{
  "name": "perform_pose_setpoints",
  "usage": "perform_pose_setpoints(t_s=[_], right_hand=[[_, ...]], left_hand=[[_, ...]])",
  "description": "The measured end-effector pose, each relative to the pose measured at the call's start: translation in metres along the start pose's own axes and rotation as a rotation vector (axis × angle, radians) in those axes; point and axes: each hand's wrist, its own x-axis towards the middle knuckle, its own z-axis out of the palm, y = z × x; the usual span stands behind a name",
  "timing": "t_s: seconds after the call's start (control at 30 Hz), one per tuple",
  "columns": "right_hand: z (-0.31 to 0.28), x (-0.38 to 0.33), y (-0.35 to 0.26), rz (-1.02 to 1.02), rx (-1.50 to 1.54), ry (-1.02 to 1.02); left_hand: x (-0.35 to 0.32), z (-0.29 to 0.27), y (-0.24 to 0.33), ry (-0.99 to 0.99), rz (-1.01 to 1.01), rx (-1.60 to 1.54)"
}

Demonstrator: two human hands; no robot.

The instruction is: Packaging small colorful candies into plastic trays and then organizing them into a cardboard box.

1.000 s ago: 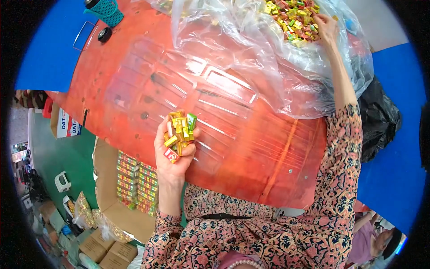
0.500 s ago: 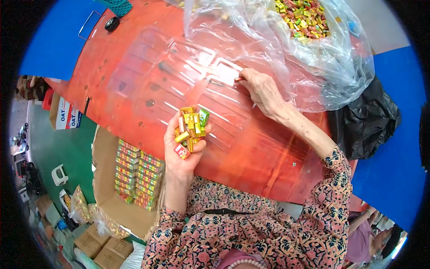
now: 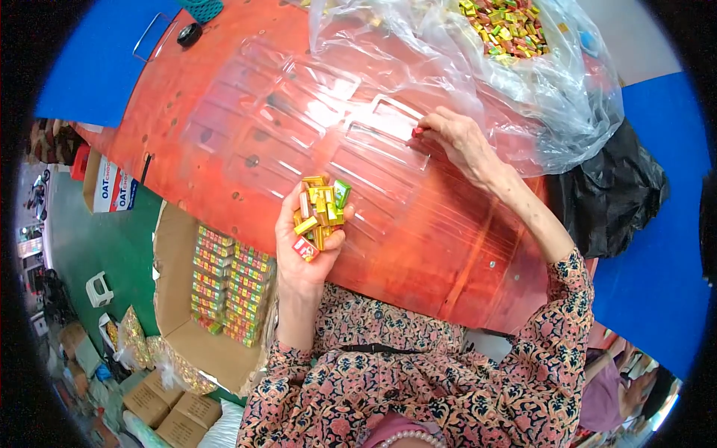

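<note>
My left hand (image 3: 297, 257) is cupped palm up around a small heap of wrapped candies (image 3: 322, 207), mostly yellow-gold with a green one and a red one. Over the right end of a clear plastic tray (image 3: 340, 160) with long compartments, my right hand (image 3: 461, 143) pinches a small red wrapped candy (image 3: 417, 131) between thumb and fingers. The tray lies flat on a red table (image 3: 448, 254). Glare and the see-through plastic make it hard to tell whether any compartment holds something.
A large clear plastic bag (image 3: 523, 112) holds many candies (image 3: 511, 30) at the far right, beside a black bag (image 3: 612, 198). At the lower left, a cardboard box (image 3: 175, 299) contains stacked candy packs (image 3: 231, 287). A black round object (image 3: 188, 35) rests near the far left edge.
My right hand has shifted to the right, with a red candy now plainly showing at its fingertips. My left hand and its candies have barely moved.
</note>
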Motion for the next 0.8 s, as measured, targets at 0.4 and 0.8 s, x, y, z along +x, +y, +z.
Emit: perform_pose_setpoints(t_s=[0.4, 0.8], right_hand=[[-0.002, 0.035, -0.004, -0.099, -0.344, -0.198], [0.009, 0.037, 0.005, -0.041, -0.062, -0.024]], left_hand=[[0.005, -0.001, -0.005, -0.041, -0.041, -0.036], [0.012, 0.000, -0.007, -0.037, -0.071, -0.065]])
